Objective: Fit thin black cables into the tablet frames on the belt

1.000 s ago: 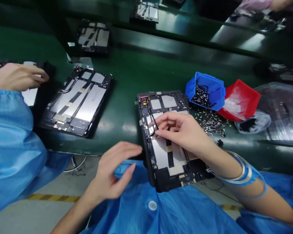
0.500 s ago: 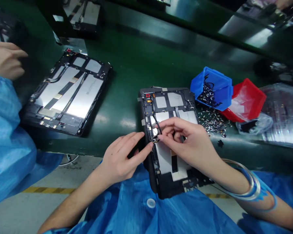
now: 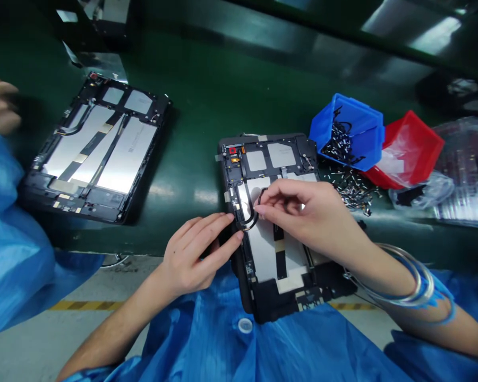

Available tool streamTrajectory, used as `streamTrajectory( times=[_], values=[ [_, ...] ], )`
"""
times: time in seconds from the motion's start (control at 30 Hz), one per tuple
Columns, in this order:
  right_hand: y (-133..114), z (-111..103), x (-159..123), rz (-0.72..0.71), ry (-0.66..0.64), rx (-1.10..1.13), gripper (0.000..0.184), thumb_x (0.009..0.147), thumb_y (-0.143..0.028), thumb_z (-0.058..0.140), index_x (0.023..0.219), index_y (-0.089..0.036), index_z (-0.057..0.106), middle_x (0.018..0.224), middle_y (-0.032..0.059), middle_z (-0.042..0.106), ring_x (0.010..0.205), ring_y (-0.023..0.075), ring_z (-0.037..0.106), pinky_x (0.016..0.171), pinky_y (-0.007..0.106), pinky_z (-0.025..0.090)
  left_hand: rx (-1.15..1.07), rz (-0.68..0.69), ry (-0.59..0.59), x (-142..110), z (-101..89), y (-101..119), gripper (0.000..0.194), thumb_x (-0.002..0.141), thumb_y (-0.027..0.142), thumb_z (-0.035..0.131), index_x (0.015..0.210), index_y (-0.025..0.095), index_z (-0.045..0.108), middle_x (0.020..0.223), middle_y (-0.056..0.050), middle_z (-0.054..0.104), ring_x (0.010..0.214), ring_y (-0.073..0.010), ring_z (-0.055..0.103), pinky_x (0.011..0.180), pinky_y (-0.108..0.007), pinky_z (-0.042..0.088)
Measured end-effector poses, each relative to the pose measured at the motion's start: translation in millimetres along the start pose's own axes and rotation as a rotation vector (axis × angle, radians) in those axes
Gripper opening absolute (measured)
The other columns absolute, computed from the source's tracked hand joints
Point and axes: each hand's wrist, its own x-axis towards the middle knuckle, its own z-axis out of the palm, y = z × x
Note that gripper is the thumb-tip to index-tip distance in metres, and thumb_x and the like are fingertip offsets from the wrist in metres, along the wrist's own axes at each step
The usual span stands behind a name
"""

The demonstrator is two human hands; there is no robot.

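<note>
One black cable (image 3: 255,220) pinched by right hand (image 3: 302,215), left hand (image 3: 193,254) open against tablet frame (image 3: 281,155) edge, blue bin (image 3: 348,130) just beside frame, red bin (image 3: 412,151) beside it

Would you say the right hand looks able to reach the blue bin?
Probably yes: the right hand is pinching a black cable over the tablet frame, and the blue bin sits just past the frame's far corner, nothing tall between. It must let go first.

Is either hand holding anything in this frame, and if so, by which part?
The right hand pinches a black cable at the upper end of its curve, between thumb and fingers. The left hand holds nothing.
</note>
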Motion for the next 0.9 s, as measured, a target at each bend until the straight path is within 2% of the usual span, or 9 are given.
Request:
streamTrajectory(
  times=[0.23,0.43,0.67,0.8,0.9],
  values=[
    [2,-2,11,0.044,-0.091,-0.021,0.011,0.077,-0.021,0.066,0.067,-0.019,0.064,0.056,-0.0033,0.059,0.05,0.0077,0.049,0.047,0.022,0.036,-0.018,-0.015,0.003,-2,2.0,0,0.029,0.087,0.006,0.046,0.11,0.012,0.062,0.113,-0.018,0.067,0.104,-0.0257,0.066,0.078,-0.036,0.056],
    [3,-2,13,0.081,-0.095,0.03,0.011,0.078,-0.02,0.067,0.068,-0.018,0.064,0.057,-0.0028,0.059,0.051,0.0084,0.051,0.047,0.023,0.036,-0.067,-0.089,0.05,3,4.9,4,0.026,0.09,0.006,0.042,0.105,0.013,0.062,0.108,-0.016,0.068,0.104,-0.0255,0.065,0.076,-0.037,0.055],
    [3,-1,12,0.083,-0.078,0.062,0.012,0.077,-0.02,0.07,0.067,-0.018,0.064,0.056,-0.0033,0.058,0.05,0.0072,0.05,0.046,0.021,0.037,-0.212,-0.221,0.056,-4,4.0,11,0.041,0.087,-0.001,0.04,0.121,0.015,0.056,0.12,-0.016,0.064,0.113,-0.0227,0.062,0.085,-0.037,0.055],
    [3,-2,12,0.074,-0.086,0.044,0.014,0.077,-0.022,0.07,0.066,-0.018,0.064,0.056,-0.0035,0.057,0.05,0.0068,0.049,0.045,0.021,0.036,-0.107,-0.151,0.025,-6,3.6,7,0.037,0.088,0.0,0.042,0.117,0.015,0.06,0.122,-0.016,0.063,0.11,-0.0227,0.063,0.081,-0.035,0.056],
    [3,-2,12,0.065,-0.099,0.021,0.014,0.078,-0.022,0.069,0.066,-0.018,0.063,0.055,-0.0038,0.057,0.049,0.0064,0.048,0.045,0.021,0.035,-0.03,-0.054,0.0,-1,1.5,1,0.028,0.089,0.003,0.046,0.109,0.012,0.062,0.112,-0.017,0.067,0.104,-0.0242,0.066,0.077,-0.034,0.056]
  ],
)
